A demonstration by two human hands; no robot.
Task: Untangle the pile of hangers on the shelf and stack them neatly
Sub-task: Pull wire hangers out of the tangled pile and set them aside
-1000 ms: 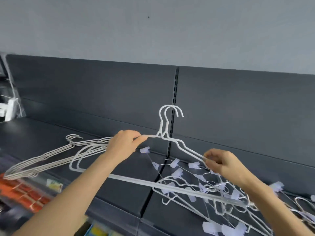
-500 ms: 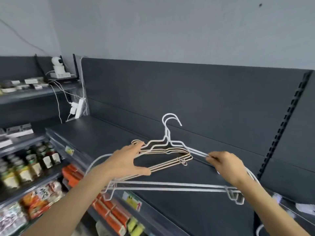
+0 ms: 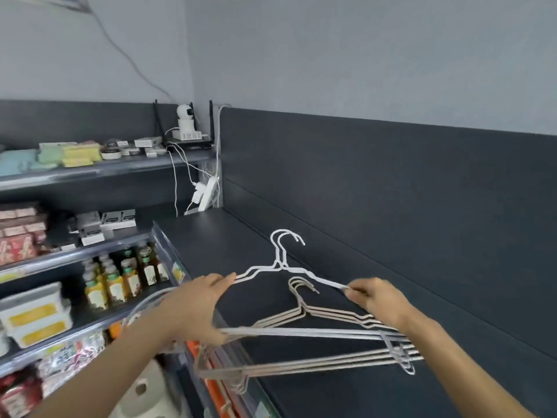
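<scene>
Two white wire hangers (image 3: pixel 281 260), held together, hover over the dark shelf (image 3: pixel 229 236). My left hand (image 3: pixel 199 306) grips their left shoulder, and my right hand (image 3: pixel 376 298) pinches their right shoulder. Their hooks point up toward the back panel. Under them a stack of several beige hangers (image 3: pixel 325 315) lies flat on the shelf, hooks pointing away from me. The white hangers' bottom bars (image 3: pixel 301 331) run just above that stack.
The shelf's dark back panel (image 3: pixel 391 191) rises on the right. A power strip with cables (image 3: pixel 208 194) hangs at the far corner. Shelves on the left carry bottles (image 3: pixel 120 276), boxes and a small camera (image 3: pixel 185 116). The shelf's front edge (image 3: pixel 174 267) runs diagonally below my left hand.
I have carried the white hangers left, away from the tangled pile, and my view has turned left. They now sit lower, over the beige stack. Both hands keep their hold.
</scene>
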